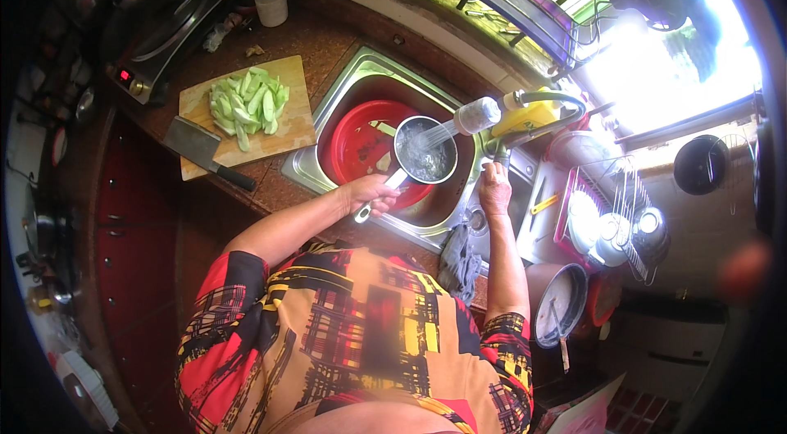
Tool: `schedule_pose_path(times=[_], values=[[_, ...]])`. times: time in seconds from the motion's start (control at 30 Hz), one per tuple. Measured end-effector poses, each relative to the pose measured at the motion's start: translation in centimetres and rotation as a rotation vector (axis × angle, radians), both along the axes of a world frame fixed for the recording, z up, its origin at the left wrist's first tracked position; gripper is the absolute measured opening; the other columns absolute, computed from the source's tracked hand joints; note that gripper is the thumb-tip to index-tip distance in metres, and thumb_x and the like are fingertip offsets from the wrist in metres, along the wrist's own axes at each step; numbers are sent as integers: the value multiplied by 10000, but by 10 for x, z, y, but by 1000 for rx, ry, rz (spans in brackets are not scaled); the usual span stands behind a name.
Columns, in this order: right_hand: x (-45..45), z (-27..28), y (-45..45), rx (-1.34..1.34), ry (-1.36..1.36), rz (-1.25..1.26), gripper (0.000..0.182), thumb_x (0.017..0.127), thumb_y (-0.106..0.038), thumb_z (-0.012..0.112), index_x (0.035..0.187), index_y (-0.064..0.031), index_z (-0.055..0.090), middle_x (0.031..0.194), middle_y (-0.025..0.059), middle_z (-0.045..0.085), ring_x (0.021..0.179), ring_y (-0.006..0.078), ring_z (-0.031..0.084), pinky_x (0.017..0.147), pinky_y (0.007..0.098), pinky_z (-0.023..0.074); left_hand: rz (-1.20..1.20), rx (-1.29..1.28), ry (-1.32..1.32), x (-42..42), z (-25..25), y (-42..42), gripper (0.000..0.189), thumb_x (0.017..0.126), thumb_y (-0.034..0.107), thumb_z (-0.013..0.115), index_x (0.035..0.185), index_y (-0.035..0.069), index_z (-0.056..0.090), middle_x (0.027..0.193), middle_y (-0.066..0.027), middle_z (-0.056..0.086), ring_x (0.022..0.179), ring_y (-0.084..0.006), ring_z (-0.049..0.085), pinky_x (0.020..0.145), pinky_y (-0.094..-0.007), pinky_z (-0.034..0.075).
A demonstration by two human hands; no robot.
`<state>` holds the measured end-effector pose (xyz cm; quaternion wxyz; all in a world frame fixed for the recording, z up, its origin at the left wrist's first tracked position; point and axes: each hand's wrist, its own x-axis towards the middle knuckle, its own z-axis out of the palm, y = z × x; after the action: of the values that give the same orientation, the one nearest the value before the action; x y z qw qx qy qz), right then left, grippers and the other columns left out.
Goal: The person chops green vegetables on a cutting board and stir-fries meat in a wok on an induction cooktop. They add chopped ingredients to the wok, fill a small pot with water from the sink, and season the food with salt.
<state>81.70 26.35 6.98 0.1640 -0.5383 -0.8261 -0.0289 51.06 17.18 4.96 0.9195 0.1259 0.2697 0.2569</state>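
Observation:
My left hand [372,194] is closed around the handle of a small saucepan [424,179], holding it over the sink [363,65]. Water streams from the spray head [478,115] of the faucet [541,134] into the pan, and water swirls inside it. Below the pan, a red plastic basin [350,139] sits in the sink bowl, with some pale scraps in it. My right hand [495,191] grips the faucet near its base; the part under the fingers is mostly hidden.
On the left, a wooden cutting board [289,77] bears sliced green vegetable pieces [249,102] and a cleaver [197,142]. Beyond stands an electric cooker [144,74]. A grey cloth [460,262] hangs over the sink's front edge. Right are a dish rack [636,188] and a pot [556,305].

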Motion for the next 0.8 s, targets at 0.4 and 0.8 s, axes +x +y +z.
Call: schedule_pose_path(times=[0.4,0.8], values=[[29,48,39,-244,404,-81,202,811,-162,647,979,-54,615,812,98,649,723,184,620,670,312,486,35,48,-73,-9,9,-7,99,902,100,492,849,105,408,631,27,402,411,-13,368,327,-181,357],[80,-14,-14,-59,589,-364,359,813,-180,662,1091,21,555,918,138,630,821,198,608,765,319,482,359,100,-44,-123,112,-41,87,906,107,497,894,90,412,657,21,415,435,-18,369,354,-187,369]])
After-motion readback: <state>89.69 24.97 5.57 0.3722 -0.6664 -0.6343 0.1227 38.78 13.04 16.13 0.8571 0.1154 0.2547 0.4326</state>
